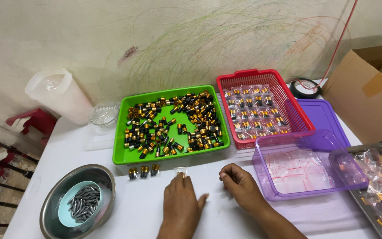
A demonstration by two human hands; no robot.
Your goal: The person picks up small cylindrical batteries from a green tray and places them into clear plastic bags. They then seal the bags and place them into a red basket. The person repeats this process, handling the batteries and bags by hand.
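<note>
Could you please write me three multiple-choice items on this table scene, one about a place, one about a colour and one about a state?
1. Where does the red basket stand?
A. right of the green tray
B. inside the cardboard box
C. on the floor

2. What colour is the clear bin holding the empty zip bags?
A. yellow
B. purple
C. black

3. What is the left hand doing?
A. resting flat, fingertips on a small clear bag
B. lifting the steel bowl
C. reaching into the basket

Answers: 1 A, the two stand side by side; 2 B, its walls are tinted purple; 3 A, the palm lies on the white table.
</note>
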